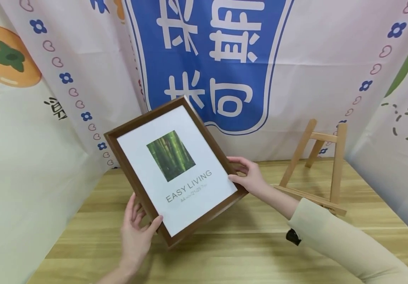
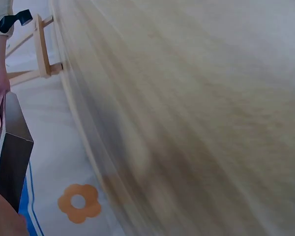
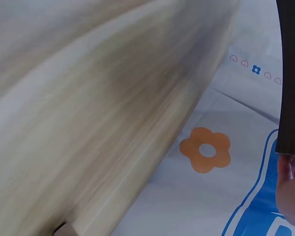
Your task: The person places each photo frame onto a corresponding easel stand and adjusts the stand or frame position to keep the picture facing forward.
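A brown picture frame (image 1: 209, 141) with a white insert, a bamboo photo and the words EASY LIVING is held tilted above the wooden table. My left hand (image 1: 136, 232) grips its lower left side, thumb on the front edge and fingers behind. On the lower right side my right hand (image 1: 248, 175) holds it the same way, the thumb over the front. The left wrist view catches the dark side of the picture frame (image 2: 17, 142) at the left edge; in the right wrist view the picture frame (image 3: 291, 83) runs down the right edge.
A small wooden easel (image 1: 336, 165) stands on the table (image 1: 225, 256) at the right, beyond my right forearm. Behind the table hangs a white cloth (image 1: 307, 79) with a blue printed panel. A pale side wall (image 1: 23, 165) with a persimmon print borders the left.
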The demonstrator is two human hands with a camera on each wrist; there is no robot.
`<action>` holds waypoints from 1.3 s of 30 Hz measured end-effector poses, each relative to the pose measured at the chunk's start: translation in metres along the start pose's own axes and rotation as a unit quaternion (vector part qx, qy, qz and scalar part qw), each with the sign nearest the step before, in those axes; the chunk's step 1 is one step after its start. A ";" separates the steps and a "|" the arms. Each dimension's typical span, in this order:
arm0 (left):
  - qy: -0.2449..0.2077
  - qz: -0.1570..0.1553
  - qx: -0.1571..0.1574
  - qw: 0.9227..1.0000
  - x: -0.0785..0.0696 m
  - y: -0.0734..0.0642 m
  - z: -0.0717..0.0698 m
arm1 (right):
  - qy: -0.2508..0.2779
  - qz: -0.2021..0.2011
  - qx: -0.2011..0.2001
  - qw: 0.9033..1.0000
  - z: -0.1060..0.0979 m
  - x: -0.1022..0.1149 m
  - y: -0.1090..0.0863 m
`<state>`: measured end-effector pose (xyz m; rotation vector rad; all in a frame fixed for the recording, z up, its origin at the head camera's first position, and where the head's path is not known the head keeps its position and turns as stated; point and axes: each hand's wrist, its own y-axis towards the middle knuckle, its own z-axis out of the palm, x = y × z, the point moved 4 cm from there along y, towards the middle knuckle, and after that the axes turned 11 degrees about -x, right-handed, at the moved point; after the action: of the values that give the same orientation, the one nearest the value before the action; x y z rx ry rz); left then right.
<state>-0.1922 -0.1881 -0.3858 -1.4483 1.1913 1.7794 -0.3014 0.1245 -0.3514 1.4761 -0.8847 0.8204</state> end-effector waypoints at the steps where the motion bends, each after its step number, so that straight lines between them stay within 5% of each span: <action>1: -0.004 0.005 0.000 1.000 -0.002 0.000 0.002 | 0.002 0.000 -0.006 1.000 -0.004 0.002 -0.003; 17: 0.017 0.112 0.090 0.989 -0.019 0.000 0.045 | -0.022 0.018 -0.034 0.999 -0.068 0.019 -0.052; 27: 0.023 0.114 0.166 0.979 -0.017 0.005 0.084 | -0.065 0.007 -0.084 0.994 -0.104 0.022 -0.079; 39: -0.006 0.157 0.229 0.961 -0.019 0.009 0.140 | -0.113 -0.040 -0.145 0.982 -0.147 0.022 -0.096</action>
<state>-0.2602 -0.0662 -0.3610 -1.0186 1.7636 1.5519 -0.2070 0.2738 -0.3639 1.3519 -1.0582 0.4469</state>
